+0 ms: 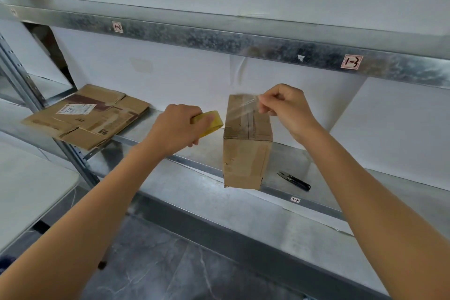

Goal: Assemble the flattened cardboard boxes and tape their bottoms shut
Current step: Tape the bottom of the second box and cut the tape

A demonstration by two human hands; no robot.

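- The assembled cardboard box stands upright at the front of the metal shelf, tall axis vertical and taped-over bottom face turned up.
- The box is between the two hands. Both are level with its upturned face and neither is touching the cardboard.
- Just left of the box's top edge, the left hand is curled round a yellow tape roll.
- Over the far right corner of the box, the right hand pinches the free end of the clear tape between thumb and fingertips.
- The tape is stretched from the roll to that pinch, slanting across and just above the box's top face. Whether it already touches the cardboard is unclear.
- A dark seam runs front to back along the top face, under older tape. The new strip probably has to come down along or over it, and the right hand is nearer the far end.
- Flattened cardboard boxes lie well to the left of the box on the same shelf, not yet assembled.
- Black thread snips lie on the shelf near the box's lower right, nearer the right hand.
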